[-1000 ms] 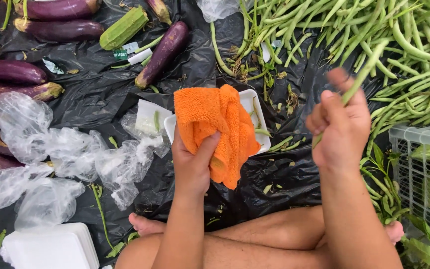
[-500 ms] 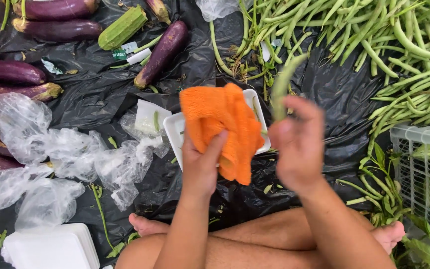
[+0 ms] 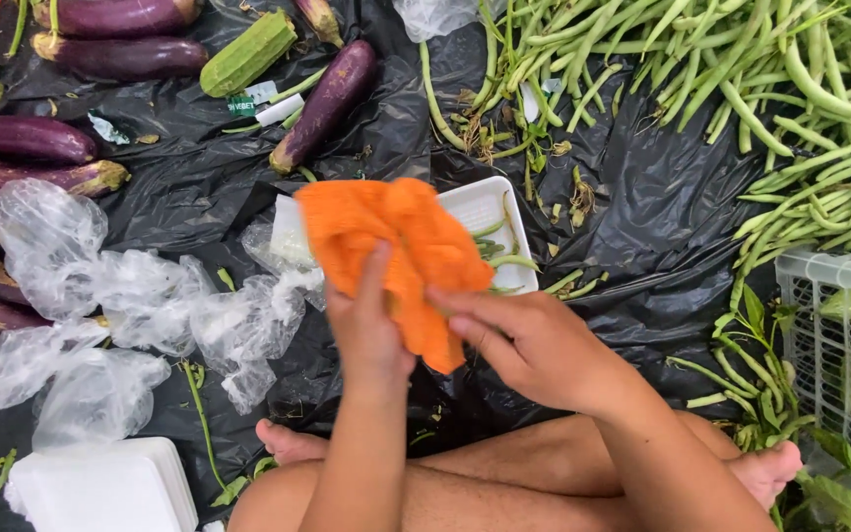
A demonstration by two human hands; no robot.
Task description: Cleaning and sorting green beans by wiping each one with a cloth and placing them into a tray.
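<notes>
Space around the white foam tray (image 3: pixel 490 209) is tight: green beans (image 3: pixel 741 89) behind, eggplants (image 3: pixel 327 99) beside. Above the tray, the crumpled orange cloth (image 3: pixel 396 246) is gripped by left hand (image 3: pixel 366 330) and right hand (image 3: pixel 534 345).

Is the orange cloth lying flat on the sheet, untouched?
No, the left hand holds the orange cloth up while the right hand touches it.

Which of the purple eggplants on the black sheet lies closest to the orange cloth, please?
The slanted eggplant just above the orange cloth, stem end pointing down-left. The other eggplants lie further off at the top and left edges.
</notes>
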